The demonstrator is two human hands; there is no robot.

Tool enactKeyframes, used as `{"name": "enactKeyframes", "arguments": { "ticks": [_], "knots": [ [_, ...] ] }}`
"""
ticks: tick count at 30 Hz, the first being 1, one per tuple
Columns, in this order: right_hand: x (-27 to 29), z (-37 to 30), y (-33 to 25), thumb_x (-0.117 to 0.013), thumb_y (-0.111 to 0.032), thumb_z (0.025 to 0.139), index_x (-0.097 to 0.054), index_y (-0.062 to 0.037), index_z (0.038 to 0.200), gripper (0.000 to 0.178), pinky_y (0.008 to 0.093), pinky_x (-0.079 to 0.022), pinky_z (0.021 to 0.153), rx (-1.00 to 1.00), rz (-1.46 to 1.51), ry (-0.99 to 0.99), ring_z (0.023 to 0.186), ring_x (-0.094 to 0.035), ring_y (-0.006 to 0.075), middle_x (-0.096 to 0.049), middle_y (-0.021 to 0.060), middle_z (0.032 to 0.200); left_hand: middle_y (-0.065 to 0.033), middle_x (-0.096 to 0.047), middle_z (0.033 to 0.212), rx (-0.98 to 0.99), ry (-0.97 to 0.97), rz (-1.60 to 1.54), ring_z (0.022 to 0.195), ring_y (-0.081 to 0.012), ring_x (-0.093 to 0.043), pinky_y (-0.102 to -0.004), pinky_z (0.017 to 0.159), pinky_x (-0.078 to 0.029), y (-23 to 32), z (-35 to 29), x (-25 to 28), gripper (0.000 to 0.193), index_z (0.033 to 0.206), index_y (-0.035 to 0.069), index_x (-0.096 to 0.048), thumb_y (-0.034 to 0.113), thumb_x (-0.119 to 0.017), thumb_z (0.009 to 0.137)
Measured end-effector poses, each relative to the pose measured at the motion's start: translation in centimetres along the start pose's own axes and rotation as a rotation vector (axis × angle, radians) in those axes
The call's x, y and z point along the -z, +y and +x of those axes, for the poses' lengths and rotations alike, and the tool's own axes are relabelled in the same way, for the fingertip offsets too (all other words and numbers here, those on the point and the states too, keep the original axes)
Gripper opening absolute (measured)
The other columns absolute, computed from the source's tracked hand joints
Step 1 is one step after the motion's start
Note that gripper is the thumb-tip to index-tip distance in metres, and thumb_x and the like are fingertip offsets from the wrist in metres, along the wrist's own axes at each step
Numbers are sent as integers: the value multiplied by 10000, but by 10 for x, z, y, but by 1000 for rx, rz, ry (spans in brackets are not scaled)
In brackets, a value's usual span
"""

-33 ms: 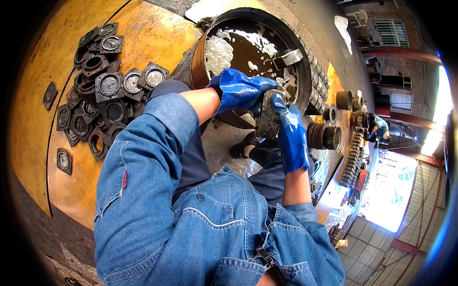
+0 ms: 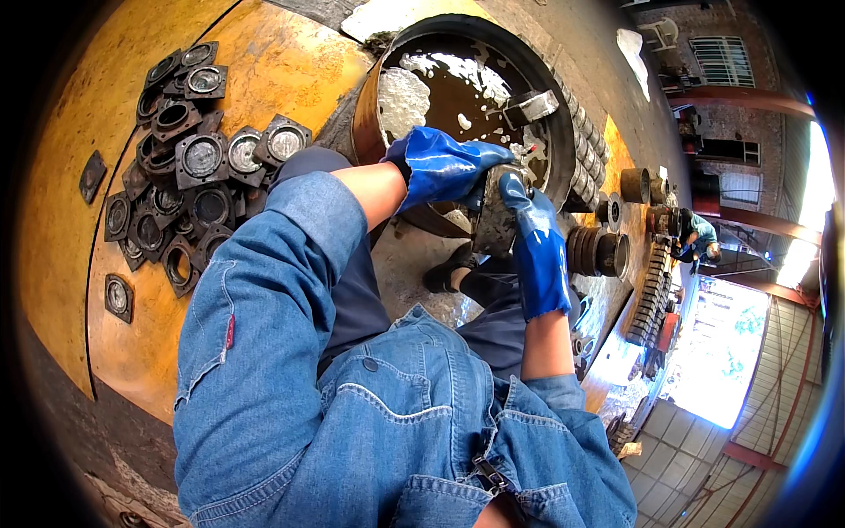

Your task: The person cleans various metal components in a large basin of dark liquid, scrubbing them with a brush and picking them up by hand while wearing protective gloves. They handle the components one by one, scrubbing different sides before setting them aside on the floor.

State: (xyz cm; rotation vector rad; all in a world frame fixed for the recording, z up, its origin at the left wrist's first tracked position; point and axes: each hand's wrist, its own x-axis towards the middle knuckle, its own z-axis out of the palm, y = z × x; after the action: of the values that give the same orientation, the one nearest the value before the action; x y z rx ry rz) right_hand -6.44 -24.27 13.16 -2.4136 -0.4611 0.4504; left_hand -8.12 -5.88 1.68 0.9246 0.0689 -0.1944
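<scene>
Both my hands wear long blue rubber gloves and meet over the near rim of a round metal tub [image 2: 365,119] of dark, foamy liquid. Between them is a wet grey metal part [image 2: 495,222], tilted, its exact kind unclear. My left hand [image 2: 453,167] is closed at its upper left side, fingers stretching along the top. From the right, my right hand [image 2: 533,224] grips it with the thumb and fingers pressed on its upper edge. The gloves hide much of the part. A small boxy metal container [image 2: 532,107] sits at the tub's far right inner wall.
A heap of square metal flanges with round centres [image 2: 201,158] lies left on yellowish sheeting [image 2: 282,53]. Ribbed metal cylinders [image 2: 585,163] line the tub's right side; a ringed cylinder [image 2: 598,252] lies nearer. Another person [image 2: 701,236] is farther right. My shoe [image 2: 449,268] is below the part.
</scene>
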Motion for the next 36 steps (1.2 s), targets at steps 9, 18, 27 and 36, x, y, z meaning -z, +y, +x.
{"name": "enactKeyframes", "arguments": {
  "ticks": [9,18,27,36],
  "knots": [
    [0,-6,-6,-713,-509,933,-678,16,1234,606,393,-531,931,-22,35,5,1005,-682,295,-734,190,1081,-55,-723,1085,-64,36,75,837,-127,-686,-281,694,-574,20,-26,-13,356,1269,108,-671,368,-502,1096],
    [-5,-7,10,-764,-555,865,-685,3,1246,680,411,-554,925,-34,115,19,1014,-715,324,-747,210,1086,-102,-672,1316,-5,-78,149,1111,-181,-689,-312,920,-582,6,-13,1,434,1448,80,-580,343,-476,1118],
    [-5,8,31,-816,-600,797,-692,-11,1259,759,429,-577,919,-1,315,33,1022,-748,354,-760,231,1091,-110,-731,1180,126,72,-135,1026,-209,-713,-348,844,-609,12,3,-23,390,1369,68,-638,324,-570,1083],
    [22,-26,31,-799,-537,792,-710,6,1077,619,456,-567,846,146,268,44,969,-718,413,-732,253,1012,-175,-621,1437,243,240,-175,1249,-385,-633,-548,1077,-527,-10,-5,4,664,1506,85,-541,568,-436,1063]
  ]
}}
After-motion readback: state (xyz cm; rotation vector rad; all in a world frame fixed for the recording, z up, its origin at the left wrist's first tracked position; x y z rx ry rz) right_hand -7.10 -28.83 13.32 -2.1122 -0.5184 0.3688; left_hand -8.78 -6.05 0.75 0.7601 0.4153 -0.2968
